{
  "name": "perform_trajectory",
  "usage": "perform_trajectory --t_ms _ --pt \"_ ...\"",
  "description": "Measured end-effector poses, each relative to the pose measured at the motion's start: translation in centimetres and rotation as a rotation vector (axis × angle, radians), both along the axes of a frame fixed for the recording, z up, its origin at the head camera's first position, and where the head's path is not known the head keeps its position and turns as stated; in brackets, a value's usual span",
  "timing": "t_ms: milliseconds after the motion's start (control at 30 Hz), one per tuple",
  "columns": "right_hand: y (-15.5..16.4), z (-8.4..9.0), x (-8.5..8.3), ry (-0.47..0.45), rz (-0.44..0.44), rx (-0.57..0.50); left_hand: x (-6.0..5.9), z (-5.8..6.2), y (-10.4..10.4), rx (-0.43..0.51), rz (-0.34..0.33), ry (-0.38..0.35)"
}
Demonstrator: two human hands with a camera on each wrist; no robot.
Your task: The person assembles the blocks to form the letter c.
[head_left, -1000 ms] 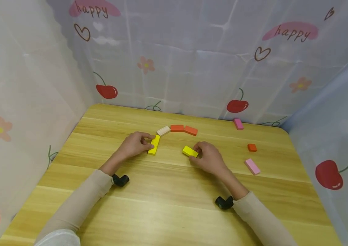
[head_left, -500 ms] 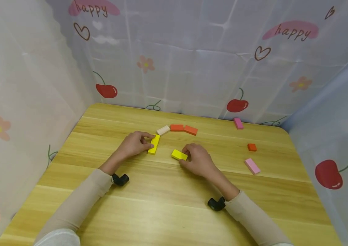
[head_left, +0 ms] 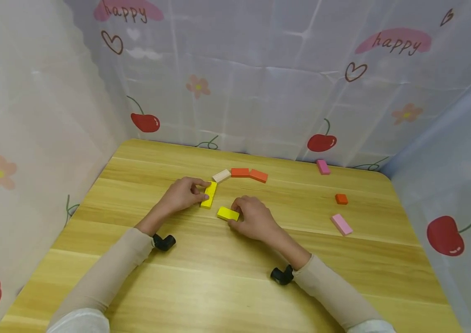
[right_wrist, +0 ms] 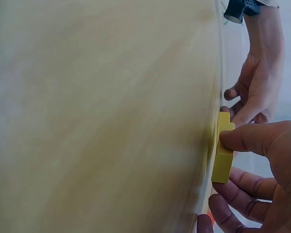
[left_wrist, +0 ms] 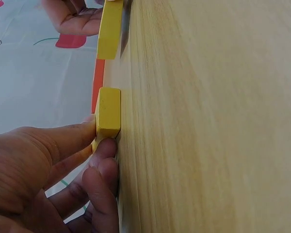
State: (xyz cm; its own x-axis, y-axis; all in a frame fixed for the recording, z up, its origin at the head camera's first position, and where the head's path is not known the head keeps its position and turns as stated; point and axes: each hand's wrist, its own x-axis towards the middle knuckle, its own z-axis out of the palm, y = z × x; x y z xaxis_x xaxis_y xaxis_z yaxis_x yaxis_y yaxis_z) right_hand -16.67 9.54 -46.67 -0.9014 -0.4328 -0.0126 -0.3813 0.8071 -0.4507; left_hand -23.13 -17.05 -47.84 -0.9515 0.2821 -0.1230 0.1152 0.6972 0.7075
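Yellow in both pinches

Head view: on the table (head_left: 218, 282), the left hand (head_left: 180, 195) pinches a yellow strip (head_left: 208, 195) beside a pale block (head_left: 221, 176); whether one piece or two is unclear. The right hand (head_left: 255, 219) pinches a yellow block (head_left: 227, 213) near the strip; pushed too far, it could knock the strip askew.

Left wrist view: the upper edge cuts off the right hand.

Right wrist view: the thumb (right_wrist: 247, 138) hides part of the yellow block.

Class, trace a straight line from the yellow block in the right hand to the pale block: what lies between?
Bare tabletop separates the yellow block in the right hand from the pale block, as the head view shows.
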Motion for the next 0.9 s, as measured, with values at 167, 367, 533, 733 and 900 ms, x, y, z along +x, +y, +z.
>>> perform_trajectory --t_ms 167,367,533,733,900 --pt "-0.9 0.0 0.0 -0.02 0.024 0.014 0.0 0.1 0.1 -0.007 -0.011 0.01" --pt "-1.8 0.0 -0.1 -0.026 0.04 0.041 0.1 0.2 0.2 -0.011 -0.005 0.0" --pt "-2.5 -0.1 -0.1 -0.01 0.045 0.059 0.1 0.2 0.2 -0.016 -0.011 0.006" --pt "-3.4 -0.2 0.1 -0.016 0.051 0.076 0.1 0.3 0.1 -0.008 -0.008 0.008" --pt "-3.2 -0.3 0.3 -0.043 0.043 0.08 0.1 0.2 0.1 -0.011 -0.009 0.008"
